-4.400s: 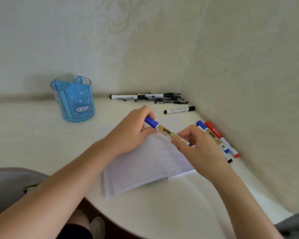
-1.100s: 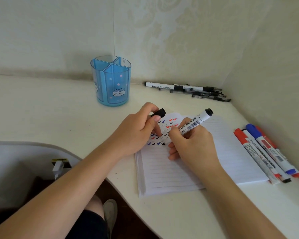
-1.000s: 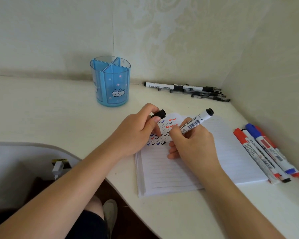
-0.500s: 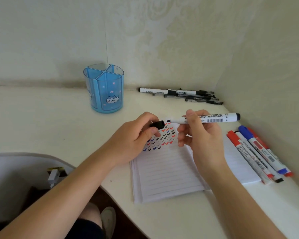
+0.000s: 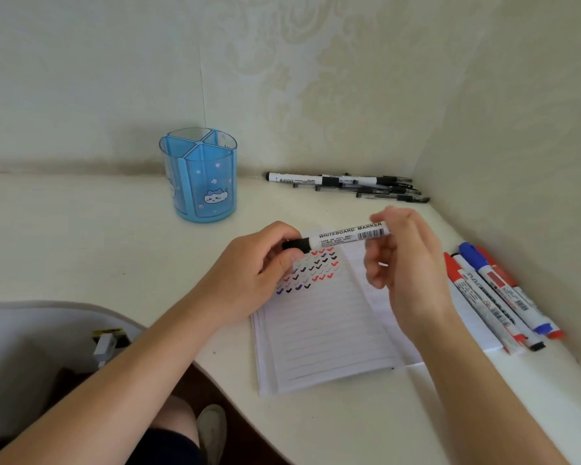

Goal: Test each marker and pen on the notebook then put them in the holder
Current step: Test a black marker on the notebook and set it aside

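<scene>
The white whiteboard marker (image 5: 346, 233) with a black cap lies level in the air above the open lined notebook (image 5: 329, 330), over its rows of red, blue and black ticks. My left hand (image 5: 259, 273) pinches the capped end. My right hand (image 5: 406, 263) is blurred at the other end; I cannot tell whether it grips. The blue translucent plastic holder (image 5: 202, 182) stands beyond, well apart.

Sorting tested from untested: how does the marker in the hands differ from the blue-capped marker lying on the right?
The held marker has a black cap; the blue-capped marker a blue one. The held marker is in the air, the left hand gripping its cap end; the blue-capped marker lies untouched. Both have white barrels.
</scene>
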